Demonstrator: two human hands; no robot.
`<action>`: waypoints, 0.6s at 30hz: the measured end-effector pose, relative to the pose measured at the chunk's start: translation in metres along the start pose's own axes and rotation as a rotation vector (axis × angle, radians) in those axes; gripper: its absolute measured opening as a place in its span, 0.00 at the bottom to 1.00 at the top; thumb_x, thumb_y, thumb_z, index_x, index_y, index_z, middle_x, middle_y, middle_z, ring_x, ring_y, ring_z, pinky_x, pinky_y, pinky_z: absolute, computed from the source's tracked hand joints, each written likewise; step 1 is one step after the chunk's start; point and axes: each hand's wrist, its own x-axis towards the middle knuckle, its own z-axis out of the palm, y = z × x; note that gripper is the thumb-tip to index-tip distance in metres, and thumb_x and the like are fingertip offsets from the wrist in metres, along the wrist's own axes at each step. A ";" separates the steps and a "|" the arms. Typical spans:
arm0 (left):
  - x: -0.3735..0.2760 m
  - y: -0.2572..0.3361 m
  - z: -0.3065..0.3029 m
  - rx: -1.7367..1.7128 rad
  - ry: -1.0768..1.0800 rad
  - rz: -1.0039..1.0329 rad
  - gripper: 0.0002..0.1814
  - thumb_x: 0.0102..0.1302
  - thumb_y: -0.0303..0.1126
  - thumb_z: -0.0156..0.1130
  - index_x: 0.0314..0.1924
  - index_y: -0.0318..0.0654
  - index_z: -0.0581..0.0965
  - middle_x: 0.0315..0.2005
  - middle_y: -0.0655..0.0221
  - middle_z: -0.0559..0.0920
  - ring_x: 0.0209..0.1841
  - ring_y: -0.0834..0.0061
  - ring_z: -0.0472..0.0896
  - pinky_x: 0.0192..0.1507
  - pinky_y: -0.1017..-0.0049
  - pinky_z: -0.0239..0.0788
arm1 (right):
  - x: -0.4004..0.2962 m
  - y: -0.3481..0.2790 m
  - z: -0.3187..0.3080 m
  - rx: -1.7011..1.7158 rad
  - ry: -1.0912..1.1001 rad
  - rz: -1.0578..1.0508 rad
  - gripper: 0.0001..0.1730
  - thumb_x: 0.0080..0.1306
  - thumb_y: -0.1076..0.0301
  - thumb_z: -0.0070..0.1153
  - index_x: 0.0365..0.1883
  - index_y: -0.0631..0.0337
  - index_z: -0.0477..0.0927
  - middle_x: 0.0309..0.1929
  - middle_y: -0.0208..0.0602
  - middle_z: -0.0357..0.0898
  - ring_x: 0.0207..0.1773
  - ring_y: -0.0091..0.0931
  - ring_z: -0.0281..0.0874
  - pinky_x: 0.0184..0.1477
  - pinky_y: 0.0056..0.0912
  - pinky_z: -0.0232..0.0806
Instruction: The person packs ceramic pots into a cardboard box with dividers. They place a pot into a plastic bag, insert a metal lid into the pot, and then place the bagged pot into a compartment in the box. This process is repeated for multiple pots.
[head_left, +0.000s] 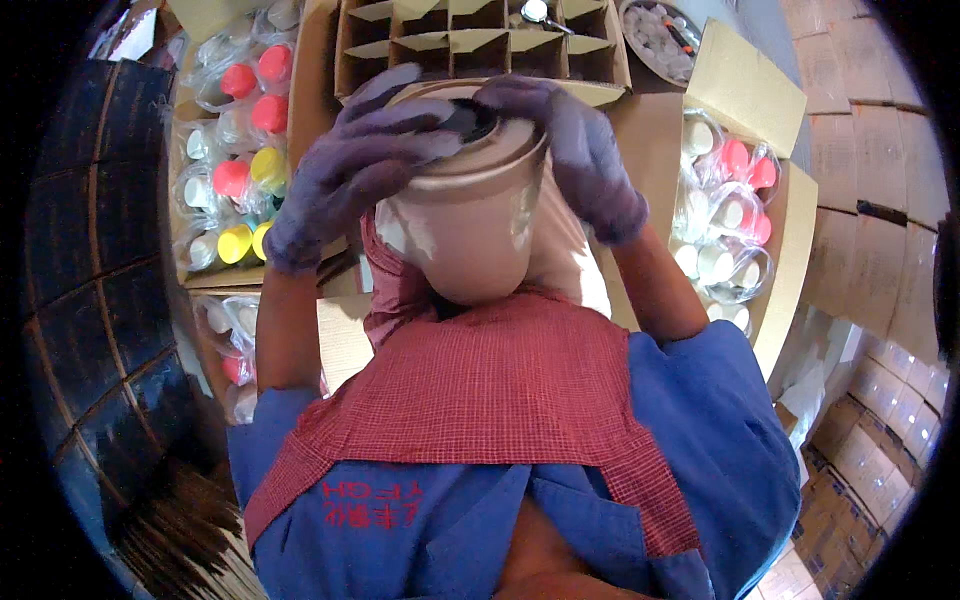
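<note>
A wide, rounded jar (480, 232), apparently of see-through glass, is tilted in front of my apron. Its ringed top faces up towards me, with a dark part (480, 124) in the middle. My left hand (360, 161), in a greyish-purple glove, lies along the left of the top, fingers stretched over the rim. On the other side my right hand (581, 154), gloved alike, grips the rim with its fingers curled over the top. The fingers cover some of the dark part and the far rim.
A divided cardboard box (480, 52) stands beyond the jar, a small round metal-rimmed item (534, 10) on its dividers. Open cartons of bagged, colour-capped bottles flank me at left (232, 165) and right (724, 202). A round container (660, 41) holds small clear pieces. Cartons (862, 150) are stacked at right.
</note>
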 end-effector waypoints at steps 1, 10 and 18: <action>0.010 0.003 0.005 0.103 0.009 0.037 0.13 0.62 0.37 0.60 0.42 0.38 0.81 0.49 0.65 0.81 0.58 0.64 0.76 0.67 0.62 0.54 | 0.008 -0.004 0.000 0.143 0.016 0.185 0.27 0.76 0.55 0.31 0.49 0.69 0.77 0.47 0.48 0.81 0.52 0.36 0.78 0.61 0.37 0.65; 0.020 0.010 0.011 0.015 -0.055 -0.025 0.18 0.60 0.43 0.58 0.44 0.38 0.81 0.46 0.63 0.81 0.55 0.59 0.76 0.67 0.60 0.54 | 0.003 0.002 -0.004 0.426 0.002 0.389 0.39 0.74 0.42 0.26 0.49 0.72 0.76 0.47 0.47 0.81 0.52 0.35 0.78 0.59 0.32 0.66; 0.048 0.039 0.027 0.262 0.214 -0.048 0.20 0.55 0.38 0.62 0.47 0.37 0.80 0.47 0.65 0.81 0.51 0.61 0.78 0.59 0.61 0.65 | 0.050 0.064 -0.005 1.147 -0.102 0.524 0.39 0.75 0.43 0.23 0.53 0.72 0.74 0.51 0.47 0.78 0.54 0.36 0.76 0.60 0.36 0.64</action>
